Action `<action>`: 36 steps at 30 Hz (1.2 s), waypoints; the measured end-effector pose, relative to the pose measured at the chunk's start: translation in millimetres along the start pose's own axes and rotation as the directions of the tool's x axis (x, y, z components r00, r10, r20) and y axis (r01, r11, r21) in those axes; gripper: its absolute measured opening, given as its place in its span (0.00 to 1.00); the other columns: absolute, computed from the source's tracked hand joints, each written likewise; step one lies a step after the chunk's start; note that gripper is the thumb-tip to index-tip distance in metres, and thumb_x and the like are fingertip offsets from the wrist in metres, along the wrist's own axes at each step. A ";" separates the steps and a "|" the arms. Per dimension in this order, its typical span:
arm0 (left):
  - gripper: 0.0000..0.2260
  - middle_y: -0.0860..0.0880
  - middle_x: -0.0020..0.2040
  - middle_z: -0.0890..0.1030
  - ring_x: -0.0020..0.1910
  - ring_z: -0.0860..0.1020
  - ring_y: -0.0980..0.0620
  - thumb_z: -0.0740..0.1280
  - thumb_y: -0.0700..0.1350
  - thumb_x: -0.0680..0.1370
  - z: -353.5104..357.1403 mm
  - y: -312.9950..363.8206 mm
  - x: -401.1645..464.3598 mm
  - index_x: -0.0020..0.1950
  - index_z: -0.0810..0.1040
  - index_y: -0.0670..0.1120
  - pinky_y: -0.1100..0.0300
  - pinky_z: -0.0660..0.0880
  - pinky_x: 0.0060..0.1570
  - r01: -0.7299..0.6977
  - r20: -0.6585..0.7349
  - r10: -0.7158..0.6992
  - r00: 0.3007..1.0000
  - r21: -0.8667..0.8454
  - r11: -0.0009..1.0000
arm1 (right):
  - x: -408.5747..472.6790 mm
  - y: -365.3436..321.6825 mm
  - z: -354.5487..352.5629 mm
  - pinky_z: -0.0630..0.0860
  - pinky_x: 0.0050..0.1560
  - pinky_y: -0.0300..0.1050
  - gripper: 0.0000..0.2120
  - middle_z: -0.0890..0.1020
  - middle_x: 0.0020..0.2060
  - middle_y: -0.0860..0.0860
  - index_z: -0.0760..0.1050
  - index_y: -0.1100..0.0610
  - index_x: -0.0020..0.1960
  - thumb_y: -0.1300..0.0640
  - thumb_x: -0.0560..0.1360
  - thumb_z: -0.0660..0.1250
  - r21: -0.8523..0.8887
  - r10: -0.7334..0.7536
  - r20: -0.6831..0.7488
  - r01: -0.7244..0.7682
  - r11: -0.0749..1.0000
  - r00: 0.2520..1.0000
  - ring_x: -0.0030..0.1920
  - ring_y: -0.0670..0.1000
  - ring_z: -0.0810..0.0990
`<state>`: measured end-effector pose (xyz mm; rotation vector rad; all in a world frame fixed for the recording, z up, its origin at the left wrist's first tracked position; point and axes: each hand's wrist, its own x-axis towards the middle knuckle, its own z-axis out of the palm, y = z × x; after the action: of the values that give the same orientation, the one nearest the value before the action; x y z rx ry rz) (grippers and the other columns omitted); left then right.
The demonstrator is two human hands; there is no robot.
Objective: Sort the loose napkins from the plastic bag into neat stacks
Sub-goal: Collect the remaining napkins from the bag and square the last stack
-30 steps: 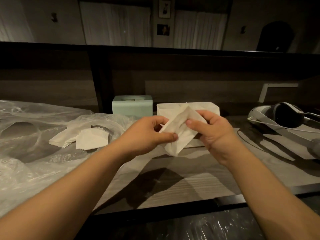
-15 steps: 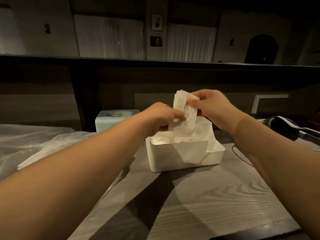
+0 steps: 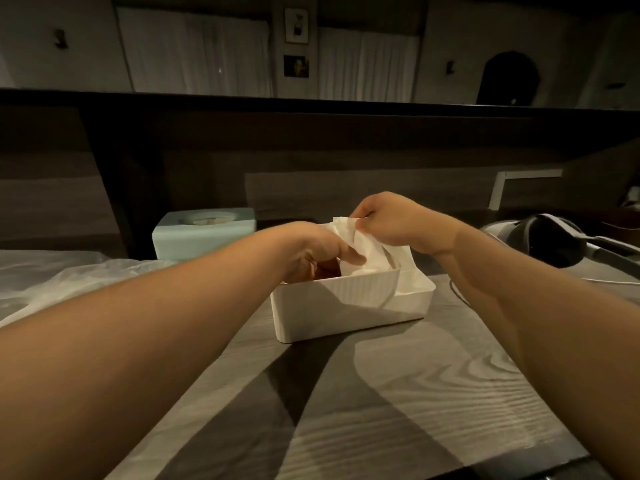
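a: how's the light?
b: dim and warm. it falls from above and behind, so both forearms throw long dark shadows across the wooden table toward the white box.
a: any glare?
b: just a soft sheen on the plastic bag at left. the far wall is murky.
a: sharpness?
b: soft and grainy throughout. the wide lens bends the dark ledge and stretches the arms at the lower corners.

No text, label, brand, number or sign can be read. Two small framed pictures are hung on the far wall, above and behind the white box, but their contents are too dim and small to be made out.
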<state>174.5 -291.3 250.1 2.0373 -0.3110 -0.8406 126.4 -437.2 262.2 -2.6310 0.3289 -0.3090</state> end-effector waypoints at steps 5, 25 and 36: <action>0.10 0.43 0.54 0.83 0.53 0.80 0.46 0.77 0.41 0.74 2.5 -4.3 2.4 0.52 0.79 0.43 0.52 0.76 0.51 -0.035 0.006 0.035 0.999 -0.014 0.999 | -4.7 -0.4 5.6 0.77 0.49 0.41 0.10 0.81 0.51 0.46 0.80 0.50 0.60 0.58 0.82 0.64 -0.043 -0.003 -0.004 0.003 0.999 1.000 0.48 0.46 0.77; 0.07 0.45 0.48 0.82 0.44 0.79 0.49 0.72 0.46 0.80 -4.4 2.0 -9.4 0.49 0.79 0.44 0.58 0.76 0.36 -0.019 -0.128 0.083 0.988 0.438 0.899 | -27.0 -12.4 10.2 0.78 0.60 0.45 0.11 0.81 0.51 0.46 0.81 0.50 0.60 0.59 0.79 0.70 -0.349 -0.162 0.119 0.194 0.917 0.980 0.51 0.48 0.79; 0.11 0.45 0.51 0.77 0.44 0.74 0.51 0.68 0.47 0.82 3.7 -11.8 -2.2 0.62 0.78 0.44 0.55 0.72 0.48 -0.118 -0.109 0.211 0.971 0.548 0.828 | -17.2 -21.4 19.2 0.79 0.55 0.46 0.08 0.84 0.45 0.50 0.83 0.53 0.57 0.55 0.79 0.69 -0.460 -0.060 0.286 0.192 0.867 0.956 0.44 0.50 0.81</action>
<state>169.3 -285.7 240.1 2.5388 -0.6841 -0.4987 119.1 -405.7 253.0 -3.1497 0.1535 0.1054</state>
